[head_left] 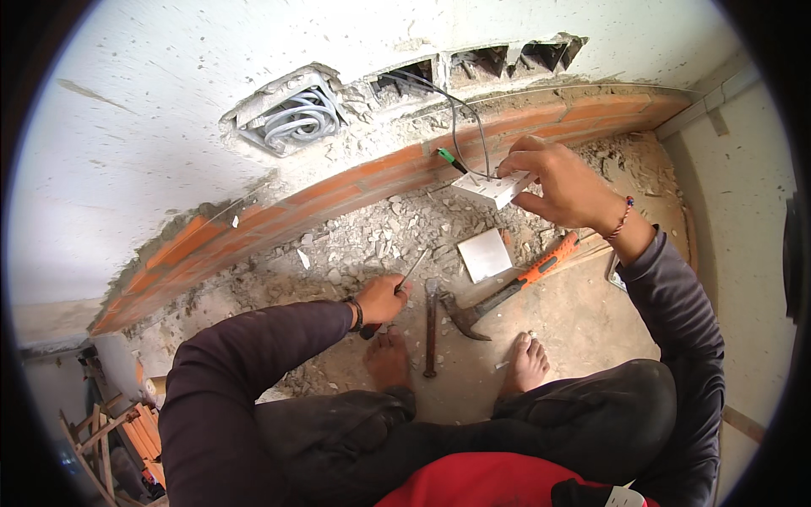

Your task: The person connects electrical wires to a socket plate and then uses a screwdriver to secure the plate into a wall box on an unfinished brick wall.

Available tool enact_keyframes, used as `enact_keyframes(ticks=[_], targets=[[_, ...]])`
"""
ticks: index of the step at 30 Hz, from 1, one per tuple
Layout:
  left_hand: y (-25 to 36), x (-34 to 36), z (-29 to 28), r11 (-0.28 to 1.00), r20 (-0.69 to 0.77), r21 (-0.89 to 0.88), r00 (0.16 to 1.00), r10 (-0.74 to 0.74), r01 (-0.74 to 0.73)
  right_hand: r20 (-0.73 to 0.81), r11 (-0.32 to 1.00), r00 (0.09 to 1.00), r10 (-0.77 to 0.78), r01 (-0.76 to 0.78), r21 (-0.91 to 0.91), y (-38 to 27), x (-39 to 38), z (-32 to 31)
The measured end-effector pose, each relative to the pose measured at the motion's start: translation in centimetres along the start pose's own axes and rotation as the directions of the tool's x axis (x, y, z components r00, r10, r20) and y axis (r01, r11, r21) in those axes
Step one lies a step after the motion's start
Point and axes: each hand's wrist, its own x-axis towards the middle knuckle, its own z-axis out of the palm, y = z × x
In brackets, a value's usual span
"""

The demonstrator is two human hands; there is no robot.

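Observation:
My right hand (562, 182) is closed on a small white plastic box (490, 190), holding it above the rubble near the brick strip. Two thin dark cables (484, 135) loop between a wall opening and the box. Beside the box, a green-tipped connector (448, 157) sticks out. My left hand (382, 300) is wrapped round a screwdriver (412, 270); its thin shaft points up and right, and its dark handle shows below my fist. Between my feet and the box lies a claw hammer (515, 283) with an orange and black handle. A rusty chisel-like bar (430, 334) lies beside it.
Broken plaster rubble (372, 237) lines the wall foot below exposed orange bricks (312, 203). A white square plate (485, 255) lies on it. Coiled grey cable (302, 118) fills one wall hole; several more openings (479, 63) sit rightward. Wood and bricks (139, 435) stand lower left.

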Motion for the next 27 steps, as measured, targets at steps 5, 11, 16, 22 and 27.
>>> enact_keyframes(ticks=[5,11,16,22,27], targets=[[0.4,0.3,-0.4,0.999,-0.036,0.024,0.998,0.045,-0.045,0.049,0.999,0.999,-0.021,0.02,0.027,-0.9,-0.6,-2.5],[-1.5,1.9,0.8,0.937,-0.113,0.171,0.939,0.325,-0.304,0.045,0.987,0.991,0.127,-0.131,0.092,-2.3,-0.7,-5.6],[-0.2,1.9,0.9,0.967,-0.076,0.123,0.97,0.232,-0.221,-0.044,0.959,0.987,0.152,-0.137,0.247,0.1,-1.3,-7.2],[0.3,1.8,0.8,0.958,-0.054,0.192,0.973,0.226,-0.212,-0.083,0.807,0.991,0.106,-0.036,0.59,2.2,-0.6,-8.7],[-0.2,1.9,1.2,0.94,-0.092,0.27,0.966,0.243,-0.211,-0.233,0.906,0.962,0.146,-0.035,0.422,3.2,0.2,-10.1]])
